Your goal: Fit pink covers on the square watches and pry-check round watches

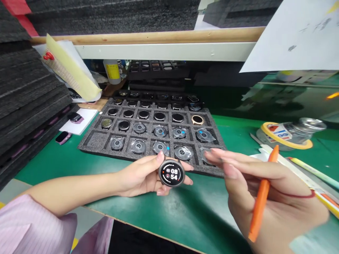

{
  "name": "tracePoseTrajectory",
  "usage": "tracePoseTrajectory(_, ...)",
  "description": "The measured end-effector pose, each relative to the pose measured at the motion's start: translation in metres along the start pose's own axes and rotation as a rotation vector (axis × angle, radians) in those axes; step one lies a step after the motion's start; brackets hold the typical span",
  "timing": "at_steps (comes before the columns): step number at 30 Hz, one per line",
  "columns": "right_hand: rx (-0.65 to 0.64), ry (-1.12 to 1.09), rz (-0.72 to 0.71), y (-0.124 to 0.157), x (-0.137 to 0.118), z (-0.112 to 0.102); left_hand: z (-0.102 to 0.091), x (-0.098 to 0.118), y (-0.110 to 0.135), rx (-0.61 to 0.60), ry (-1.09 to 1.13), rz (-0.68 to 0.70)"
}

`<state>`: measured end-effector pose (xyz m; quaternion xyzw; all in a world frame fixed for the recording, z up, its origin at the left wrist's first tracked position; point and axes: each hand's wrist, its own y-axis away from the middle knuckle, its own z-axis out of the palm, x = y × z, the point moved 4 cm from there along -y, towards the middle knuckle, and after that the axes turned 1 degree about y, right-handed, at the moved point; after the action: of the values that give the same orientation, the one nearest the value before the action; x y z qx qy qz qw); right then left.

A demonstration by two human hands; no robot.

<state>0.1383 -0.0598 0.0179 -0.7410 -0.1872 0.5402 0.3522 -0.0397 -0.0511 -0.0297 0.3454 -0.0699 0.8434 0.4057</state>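
Note:
My left hand point(143, 176) is closed around a round smartwatch body point(171, 173) whose lit face reads 08 54, held just in front of the near edge of a black foam tray point(91, 141). My right hand point(265, 190) is to the right of the watch and grips an orange stick tool point(261, 197), its fingers stretched toward the watch and slightly blurred. The tray holds several round watch bodies in square pockets, some face down in clear film, plus one gold-rimmed watch point(197, 120).
Green mat point(185, 211) covers the bench. Stacked black foam sheets point(26, 91) stand at the left, with two small pink watches point(63, 137) and white paper beside them. A tape roll point(287, 139) and pens lie at the right. More trays and a yellow bottle point(112, 70) sit behind.

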Motion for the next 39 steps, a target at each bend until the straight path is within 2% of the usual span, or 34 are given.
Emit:
tracePoseTrajectory(5, -0.073, 0.019, 0.027, -0.001, 0.002, 0.004, 0.001, -0.001, 0.000, -0.013, -0.006, 0.003)
tracePoseTrajectory(12, -0.197, 0.124, -0.187, 0.004, -0.001, 0.002, 0.002, 0.000, 0.001, 0.000, -0.028, 0.004)
tracePoseTrajectory(18, -0.515, 0.061, -0.401, 0.012, -0.006, 0.003, 0.000, -0.001, 0.001, 0.084, -0.026, 0.004)
tracePoseTrajectory(21, -0.614, 0.088, -0.448, 0.014, -0.009, 0.005, -0.001, -0.003, 0.001, 0.083, -0.029, 0.001)
tracePoseTrajectory(23, -0.614, 0.112, -0.467, 0.014, -0.009, 0.008, -0.003, -0.005, 0.000, 0.078, -0.033, 0.005)
tracePoseTrajectory(26, -0.538, 0.173, -0.528, 0.013, -0.010, 0.012, -0.003, -0.008, -0.001, 0.092, -0.068, 0.024)
tracePoseTrajectory(29, -0.473, 0.209, -0.576, 0.011, -0.011, 0.016, -0.001, 0.001, 0.004, 0.148, -0.274, 0.084)
tracePoseTrajectory(32, -0.462, 0.192, -0.550, 0.010, -0.008, 0.018, -0.005, 0.029, 0.025, 0.331, -0.714, 0.202)
tracePoseTrajectory(34, -0.442, 0.173, -0.528, 0.009, -0.006, 0.018, -0.014, 0.057, 0.050, 0.573, -1.130, 0.359)
tracePoseTrajectory(36, -0.434, 0.156, -0.517, 0.010, -0.006, 0.019, -0.025, 0.083, 0.080, 0.886, -1.603, 0.468)
tracePoseTrajectory(38, -0.438, 0.147, -0.518, 0.012, -0.007, 0.021, -0.041, 0.098, 0.105, 1.128, -1.887, 0.407)
tracePoseTrajectory(39, -0.448, 0.147, -0.521, 0.014, -0.008, 0.022, -0.049, 0.102, 0.115, 1.191, -1.967, 0.337)
